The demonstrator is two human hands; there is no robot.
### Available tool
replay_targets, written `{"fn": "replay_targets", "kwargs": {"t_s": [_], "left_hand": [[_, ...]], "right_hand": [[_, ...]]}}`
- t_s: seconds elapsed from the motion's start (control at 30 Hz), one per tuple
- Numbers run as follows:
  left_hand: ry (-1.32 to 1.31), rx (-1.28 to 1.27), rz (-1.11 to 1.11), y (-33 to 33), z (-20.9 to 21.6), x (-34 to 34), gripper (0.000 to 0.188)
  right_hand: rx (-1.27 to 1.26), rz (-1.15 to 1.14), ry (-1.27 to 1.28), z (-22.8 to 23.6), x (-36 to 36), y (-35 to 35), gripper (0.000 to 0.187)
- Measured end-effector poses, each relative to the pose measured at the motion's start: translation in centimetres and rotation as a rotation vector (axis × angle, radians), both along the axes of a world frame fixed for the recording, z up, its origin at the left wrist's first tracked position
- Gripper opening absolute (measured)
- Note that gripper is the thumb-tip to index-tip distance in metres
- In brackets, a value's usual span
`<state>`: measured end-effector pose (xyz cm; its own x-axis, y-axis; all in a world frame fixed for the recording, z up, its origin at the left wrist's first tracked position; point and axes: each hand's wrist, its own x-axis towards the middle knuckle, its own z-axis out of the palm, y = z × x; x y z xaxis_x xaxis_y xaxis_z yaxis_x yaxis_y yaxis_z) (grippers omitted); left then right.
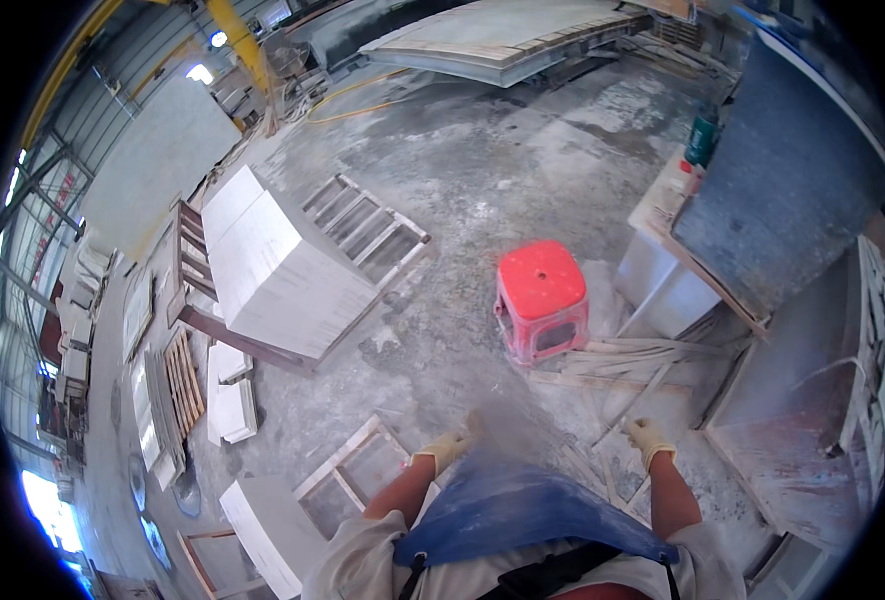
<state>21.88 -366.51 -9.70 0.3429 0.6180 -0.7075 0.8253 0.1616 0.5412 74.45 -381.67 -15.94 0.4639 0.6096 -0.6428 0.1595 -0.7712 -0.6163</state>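
Note:
My left hand [448, 449], in a pale yellow work glove, hangs beside the blue apron [543, 510] over my front. Its fingertips blur into a brownish patch, so their pose is unclear. On the other side, my right hand [651, 438] wears a matching glove; its fingers look curled in, with nothing visible in them. Both arms reach forward, wide apart, and neither hand touches anything that I can make out. Ahead and between them, a red plastic stool [543, 278] stands on the dusty floor [443, 260]. Wooden strips [653, 352] lie between the stool and my right hand.
White slabs [273, 265] lean on a metal rack at left. Another white slab stack [268, 530] sits near my left arm. At right are a dark slab [783, 190] and a worktop holding a green bottle [701, 140]. A large slab table [503, 45] stands far ahead.

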Motion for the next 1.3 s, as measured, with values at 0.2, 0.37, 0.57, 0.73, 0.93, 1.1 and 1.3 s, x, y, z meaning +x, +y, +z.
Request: {"fn": "replay_targets", "kwargs": {"t_s": [0.2,0.37,0.57,0.73,0.93,1.1,1.3], "left_hand": [[-0.101,-0.139,0.29,4.7,-8.3,-8.3,0.055],[-0.175,-0.139,0.414,12.8,-10.1,-14.5,0.057],[-0.132,-0.139,0.476,25.4,-5.6,-16.8,0.061],[-0.046,-0.085,0.43,34.5,-8.9,-18.6,0.052],[-0.023,0.004,0.409,47.3,-9.6,-16.0,0.051],[-0.107,0.297,0.446,56.0,-9.6,-15.3,0.055],[-0.09,0.13,0.707,68.1,5.8,-9.8,0.055]], "right_hand": [[0.042,0.156,0.131,1.1,-9.0,13.4,0.051],[0.006,0.114,0.294,1.8,-17.3,21.5,0.05],[-0.043,-0.029,0.388,1.2,-18.9,30.9,0.055],[-0.108,0.062,0.258,-2.9,-16.4,40.0,0.054],[0.035,0.373,0.305,-6.1,-14.6,56.8,0.04],[0.007,0.34,0.356,1.3,-18.2,76.1,0.034],[0.077,0.355,0.424,5.2,-17.2,96.3,0.032]]}}
